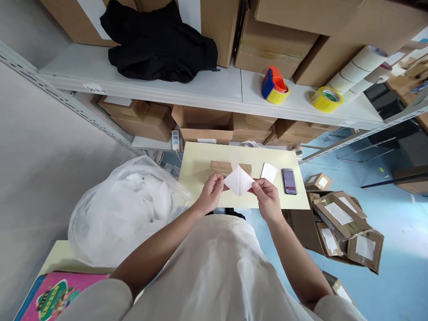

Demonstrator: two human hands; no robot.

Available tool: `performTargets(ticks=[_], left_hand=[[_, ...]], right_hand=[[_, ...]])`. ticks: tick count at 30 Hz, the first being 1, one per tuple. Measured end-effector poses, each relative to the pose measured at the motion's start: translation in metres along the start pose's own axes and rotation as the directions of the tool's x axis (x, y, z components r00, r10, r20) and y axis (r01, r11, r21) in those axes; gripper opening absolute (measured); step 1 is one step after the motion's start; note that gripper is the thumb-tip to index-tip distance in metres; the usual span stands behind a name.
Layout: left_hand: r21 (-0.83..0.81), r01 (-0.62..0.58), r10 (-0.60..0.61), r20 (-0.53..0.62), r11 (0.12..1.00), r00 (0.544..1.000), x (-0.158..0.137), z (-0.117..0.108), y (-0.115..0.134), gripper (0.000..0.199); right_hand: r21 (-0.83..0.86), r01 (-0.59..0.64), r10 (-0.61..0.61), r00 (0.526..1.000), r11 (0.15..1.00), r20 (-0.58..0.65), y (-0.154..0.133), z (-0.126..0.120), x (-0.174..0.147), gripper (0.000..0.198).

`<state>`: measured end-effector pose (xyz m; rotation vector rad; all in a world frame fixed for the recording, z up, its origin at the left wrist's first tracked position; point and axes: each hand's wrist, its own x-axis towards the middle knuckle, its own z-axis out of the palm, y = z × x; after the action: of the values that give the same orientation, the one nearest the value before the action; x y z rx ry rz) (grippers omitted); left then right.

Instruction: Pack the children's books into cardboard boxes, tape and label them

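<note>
Between my two hands is a small white piece of paper [239, 180], held diamond-wise with a crease down its middle. My left hand [213, 189] pinches its left corner, fingers closed. My right hand [265, 194] pinches the opposite corner between thumb and fingers. Just behind the paper a brown cardboard box [218, 167] lies on the pale yellow table [197, 156], partly covered by the paper and hands. To the right of the box are a white slip [269, 172] and a phone [289, 181].
A large clear bag of white packing material [130, 209] stands left. Open carton with small labelled parcels [337, 214] sits on the floor at right. The shelf ahead [230, 89] bears boxes, black cloth [160, 42], a tape dispenser [274, 84] and tape rolls [327, 99].
</note>
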<state>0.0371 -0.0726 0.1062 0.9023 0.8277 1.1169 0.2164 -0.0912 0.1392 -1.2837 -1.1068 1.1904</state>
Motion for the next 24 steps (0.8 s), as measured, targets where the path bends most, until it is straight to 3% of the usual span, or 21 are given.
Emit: performTargets(ticks=[6, 12, 18, 21, 24], left_hand=[[0.039, -0.022, 0.026, -0.115, 0.999, 0.993, 0.010, -0.006, 0.004, 0.033], [0.298, 0.009, 0.057, -0.214, 0.954, 0.975, 0.006, -0.022, 0.019, 0.020], [0.472, 0.127, 0.089, -0.409, 0.872, 0.908, -0.021, -0.056, 0.027, 0.014], [0.599, 0.226, 0.129, -0.491, 0.768, 0.862, -0.039, -0.075, 0.037, 0.011], [0.765, 0.391, 0.235, -0.562, 0.512, 0.793, -0.058, -0.096, 0.054, 0.007]], right_hand=[[0.046, -0.058, 0.055, 0.996, 0.997, 0.064, 0.003, -0.018, 0.020, 0.026], [0.025, -0.128, 0.121, 0.974, 0.991, 0.194, 0.011, -0.044, 0.051, 0.023], [-0.023, -0.192, 0.189, 0.925, 0.981, 0.330, 0.015, -0.058, 0.080, 0.025], [-0.053, -0.203, 0.208, 0.915, 0.978, 0.345, 0.019, -0.063, 0.091, 0.026], [-0.059, -0.194, 0.202, 0.933, 0.979, 0.299, 0.026, -0.069, 0.100, 0.029]])
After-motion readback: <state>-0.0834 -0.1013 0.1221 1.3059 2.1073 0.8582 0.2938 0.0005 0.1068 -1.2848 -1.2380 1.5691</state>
